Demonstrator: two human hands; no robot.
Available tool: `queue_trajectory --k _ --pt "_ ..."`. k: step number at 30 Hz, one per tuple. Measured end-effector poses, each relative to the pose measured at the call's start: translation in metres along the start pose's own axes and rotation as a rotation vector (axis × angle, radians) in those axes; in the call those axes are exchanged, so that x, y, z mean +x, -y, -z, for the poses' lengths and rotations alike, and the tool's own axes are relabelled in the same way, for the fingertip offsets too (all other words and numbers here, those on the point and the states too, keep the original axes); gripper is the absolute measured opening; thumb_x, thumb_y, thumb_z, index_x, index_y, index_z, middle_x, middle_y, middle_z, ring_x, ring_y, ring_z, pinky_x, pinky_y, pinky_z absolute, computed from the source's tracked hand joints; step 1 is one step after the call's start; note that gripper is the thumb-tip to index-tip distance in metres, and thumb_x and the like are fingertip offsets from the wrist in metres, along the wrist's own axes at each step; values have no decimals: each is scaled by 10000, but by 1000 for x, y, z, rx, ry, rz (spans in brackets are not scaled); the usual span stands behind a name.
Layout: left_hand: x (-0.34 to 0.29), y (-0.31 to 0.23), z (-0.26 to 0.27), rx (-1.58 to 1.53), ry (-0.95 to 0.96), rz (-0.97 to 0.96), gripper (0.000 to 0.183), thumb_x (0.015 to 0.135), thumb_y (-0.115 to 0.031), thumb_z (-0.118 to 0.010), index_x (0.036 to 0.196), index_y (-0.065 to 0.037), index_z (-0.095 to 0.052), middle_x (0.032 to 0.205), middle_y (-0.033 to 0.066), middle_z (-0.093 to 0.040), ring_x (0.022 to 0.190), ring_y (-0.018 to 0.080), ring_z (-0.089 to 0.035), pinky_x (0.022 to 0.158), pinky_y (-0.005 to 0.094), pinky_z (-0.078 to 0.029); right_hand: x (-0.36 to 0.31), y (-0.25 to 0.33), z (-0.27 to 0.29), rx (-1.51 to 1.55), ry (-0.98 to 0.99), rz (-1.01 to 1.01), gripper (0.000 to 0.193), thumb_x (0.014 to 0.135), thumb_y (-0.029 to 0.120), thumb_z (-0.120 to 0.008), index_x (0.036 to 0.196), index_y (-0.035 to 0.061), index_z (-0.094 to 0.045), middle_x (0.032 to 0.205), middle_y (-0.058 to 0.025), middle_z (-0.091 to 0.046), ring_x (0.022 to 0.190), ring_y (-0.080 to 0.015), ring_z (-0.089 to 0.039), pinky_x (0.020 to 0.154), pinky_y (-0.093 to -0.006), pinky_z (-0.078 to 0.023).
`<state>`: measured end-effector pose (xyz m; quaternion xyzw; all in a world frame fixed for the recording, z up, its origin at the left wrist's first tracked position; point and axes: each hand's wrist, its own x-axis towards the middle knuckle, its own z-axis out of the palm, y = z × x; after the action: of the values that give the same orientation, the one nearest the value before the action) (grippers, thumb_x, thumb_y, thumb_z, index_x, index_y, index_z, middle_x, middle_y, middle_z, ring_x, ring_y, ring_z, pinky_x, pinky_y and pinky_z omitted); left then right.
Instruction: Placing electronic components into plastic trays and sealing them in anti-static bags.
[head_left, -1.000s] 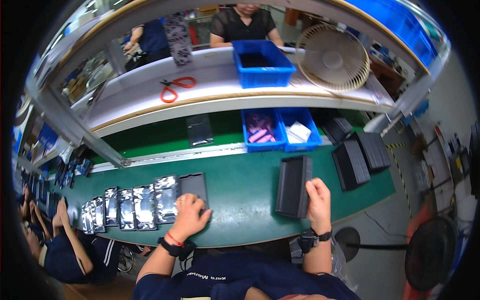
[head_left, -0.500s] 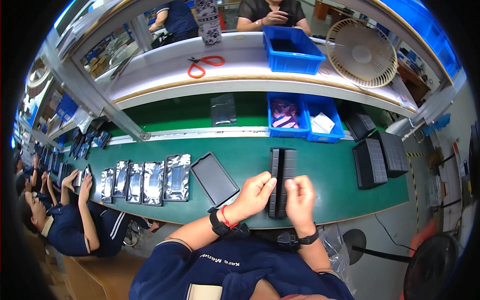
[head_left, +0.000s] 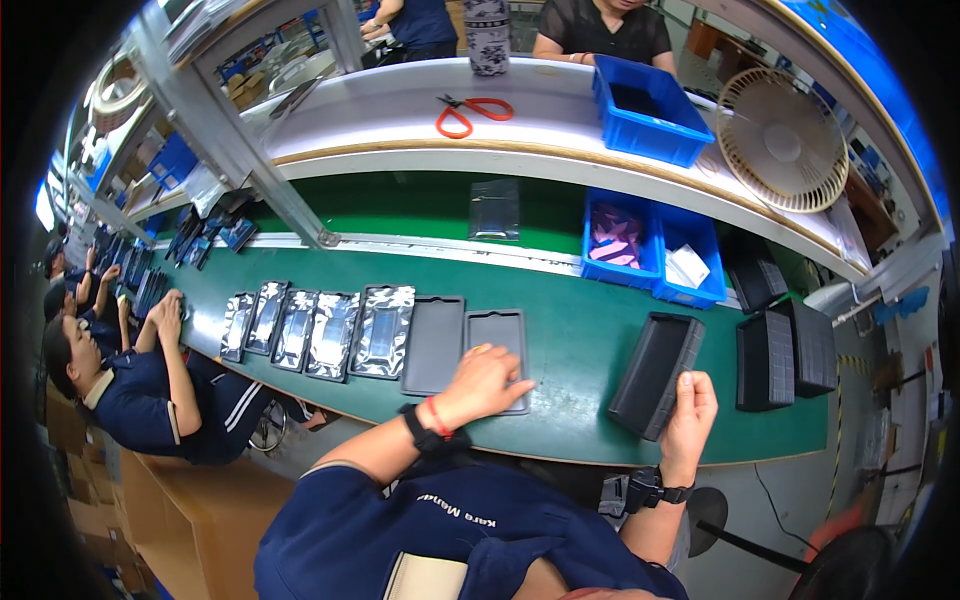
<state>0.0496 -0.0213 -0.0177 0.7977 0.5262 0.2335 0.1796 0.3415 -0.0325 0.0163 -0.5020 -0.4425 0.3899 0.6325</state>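
While my left hand [head_left: 487,383] lies flat, fingers spread, on a flat black plastic tray [head_left: 497,352] near the front edge of the green bench [head_left: 570,340], my right hand [head_left: 692,412] curls loosely around the near end of a stack of black plastic trays [head_left: 655,373], tilted up off the surface. I count two flat black trays side by side, the second [head_left: 434,343] just left of the first, then five silvery foil bags [head_left: 318,330] in a row further left. Between my hands the green surface lies open. Right of the stack stand two more black tray stacks [head_left: 787,356]. Behind them sit two blue plastic bins [head_left: 652,243] against the bench's far rail.
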Motion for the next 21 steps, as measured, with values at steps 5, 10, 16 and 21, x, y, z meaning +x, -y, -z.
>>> queue_trajectory --k 5,10,16,21 --pt "8 -27 19 -97 -89 -80 241 832 -249 -649 769 -31 -570 702 103 -541 669 255 -543 671 367 -433 -8 1 -38 -189 87 107 167 904 101 -579 765 38 -514 709 33 -463 678 -53 -422 601 -212 -368" --pt "48 -79 -12 -756 26 -45 256 951 -189 -499 771 -7 -503 656 33 -493 616 91 -450 548 275 -397 -20 15 -65 -376 152 263 148 863 64 -589 751 11 -507 679 -70 -491 588 -143 -450 530 -286 -383" --pt "45 -93 -15 -780 -171 65 335 912 -120 -544 616 -11 -431 528 23 -378 568 50 -333 460 285 -314 -12 -2 -7 -173 -35 38 200 937 138 -541 760 57 -496 692 49 -444 626 -46 -376 548 -221 -342" --pt "59 -82 -38 -380 35 -12 397 898 -290 -553 622 -6 -539 548 160 -534 521 324 -544 494 433 -400 -7 3 20 -217 -61 -65 172 933 123 -547 779 46 -537 678 71 -464 619 -29 -391 553 -199 -343"
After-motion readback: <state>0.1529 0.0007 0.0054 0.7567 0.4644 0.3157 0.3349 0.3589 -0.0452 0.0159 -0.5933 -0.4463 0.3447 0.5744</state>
